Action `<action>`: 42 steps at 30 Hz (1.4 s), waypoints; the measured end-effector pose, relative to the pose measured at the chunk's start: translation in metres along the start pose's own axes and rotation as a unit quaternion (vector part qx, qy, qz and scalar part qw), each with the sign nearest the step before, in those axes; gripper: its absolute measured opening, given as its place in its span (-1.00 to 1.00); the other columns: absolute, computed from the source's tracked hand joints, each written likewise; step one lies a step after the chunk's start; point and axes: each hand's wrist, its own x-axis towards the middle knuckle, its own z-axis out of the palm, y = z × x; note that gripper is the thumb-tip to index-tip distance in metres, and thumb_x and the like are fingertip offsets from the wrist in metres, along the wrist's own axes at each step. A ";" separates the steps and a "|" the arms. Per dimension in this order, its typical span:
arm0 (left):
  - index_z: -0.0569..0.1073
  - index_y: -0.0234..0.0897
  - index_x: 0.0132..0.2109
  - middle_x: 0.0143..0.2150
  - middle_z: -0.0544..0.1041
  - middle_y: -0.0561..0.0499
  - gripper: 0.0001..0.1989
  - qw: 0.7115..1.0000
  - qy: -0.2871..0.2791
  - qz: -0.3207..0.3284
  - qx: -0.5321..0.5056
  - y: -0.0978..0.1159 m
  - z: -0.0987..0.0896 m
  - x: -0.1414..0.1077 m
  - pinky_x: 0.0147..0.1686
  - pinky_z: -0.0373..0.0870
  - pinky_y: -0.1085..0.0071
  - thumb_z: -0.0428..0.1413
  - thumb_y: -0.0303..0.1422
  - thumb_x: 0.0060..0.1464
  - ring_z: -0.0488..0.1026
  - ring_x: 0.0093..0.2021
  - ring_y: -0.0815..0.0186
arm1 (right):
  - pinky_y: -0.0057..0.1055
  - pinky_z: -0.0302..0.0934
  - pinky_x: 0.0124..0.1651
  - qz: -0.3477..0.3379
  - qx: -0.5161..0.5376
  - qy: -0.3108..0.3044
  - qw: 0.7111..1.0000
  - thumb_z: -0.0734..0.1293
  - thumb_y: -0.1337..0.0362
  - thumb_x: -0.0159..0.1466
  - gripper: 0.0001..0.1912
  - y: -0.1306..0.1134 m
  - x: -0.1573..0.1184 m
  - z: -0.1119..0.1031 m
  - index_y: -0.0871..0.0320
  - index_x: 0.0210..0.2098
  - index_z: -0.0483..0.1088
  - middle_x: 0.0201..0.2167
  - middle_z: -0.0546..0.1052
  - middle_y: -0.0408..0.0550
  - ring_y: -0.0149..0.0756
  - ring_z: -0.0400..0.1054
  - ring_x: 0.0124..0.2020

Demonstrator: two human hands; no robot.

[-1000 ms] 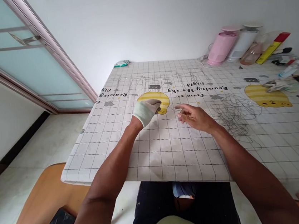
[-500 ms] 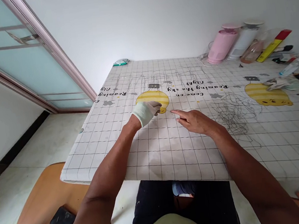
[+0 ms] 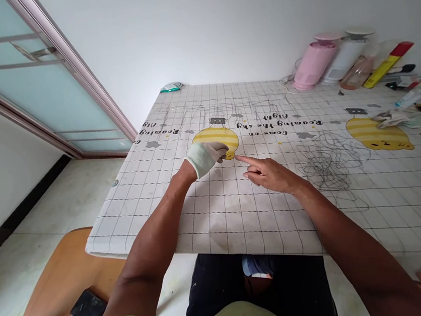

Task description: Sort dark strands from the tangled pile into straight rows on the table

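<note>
My left hand [image 3: 207,157], in a pale knit glove, is closed in a pinch over the yellow striped bear print [image 3: 215,134] on the tablecloth. Whatever lies between its fingertips is too small to make out. My right hand [image 3: 267,172] is bare, its index finger stretched out and touching or almost touching the cloth by the bear's face. Its other fingers curl loosely, and I see nothing in them. Right of that hand, a loose tangle of thin dark strands [image 3: 327,167] lies on the cloth. More fine strands [image 3: 223,107] are spread in a row towards the back.
A checked tablecloth [image 3: 217,218] covers the table, which meets a white wall. At the back right stand a pink cylindrical device [image 3: 314,65], a white one [image 3: 345,59], a bottle [image 3: 355,73] and a yellow-red box [image 3: 388,64]. A crumpled glove [image 3: 399,118] lies at right; a small packet [image 3: 171,87] sits back left.
My right hand has moved slightly left, bringing its index fingertip closer to my left hand, and its other fingers have curled in more. My left hand has stayed nearly in place.
</note>
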 end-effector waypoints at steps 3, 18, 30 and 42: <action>0.69 -0.22 -0.04 -0.21 0.69 0.00 -0.76 1.000 0.002 0.015 0.001 0.001 -0.001 -0.002 -0.10 0.50 0.39 0.11 -0.34 0.34 0.63 -0.21 0.30 | -0.35 0.18 -0.30 -0.001 -0.002 0.004 1.000 0.25 0.17 0.49 -0.28 0.000 0.000 0.002 0.02 0.61 0.14 -0.57 0.28 -0.32 -0.33 0.13 -0.52; 0.70 -0.26 -0.01 -0.21 0.73 -0.04 -0.76 0.999 0.023 -0.026 -0.032 0.001 -0.002 0.003 -0.04 0.57 0.32 0.15 -0.36 0.32 0.65 -0.22 0.28 | -0.26 0.34 -0.18 0.048 0.008 -0.023 0.999 0.32 0.13 0.45 -0.33 -0.005 -0.003 -0.011 0.03 0.52 0.27 -0.47 0.54 -0.25 -0.28 0.43 -0.43; 0.70 -0.31 -0.07 -0.24 0.72 -0.08 -0.79 0.998 0.031 -0.025 -0.051 0.002 -0.009 0.002 -0.09 0.58 0.29 0.17 -0.37 0.29 0.66 -0.27 0.26 | -0.21 0.39 -0.01 0.044 0.081 -0.067 0.994 0.41 0.12 0.41 -0.64 -0.005 -0.008 -0.023 0.02 0.16 0.57 -0.34 0.69 -0.15 -0.23 0.59 -0.26; 0.71 -0.27 -0.06 -0.23 0.73 -0.05 -0.78 0.999 0.006 -0.005 -0.053 -0.005 -0.004 0.006 -0.06 0.59 0.30 0.17 -0.35 0.29 0.65 -0.27 0.28 | -0.27 0.40 -0.23 0.043 0.077 0.012 0.996 0.40 -0.08 0.42 -0.66 -0.006 -0.004 -0.017 0.08 -0.16 0.54 -0.38 0.62 -0.10 -0.24 0.55 -0.34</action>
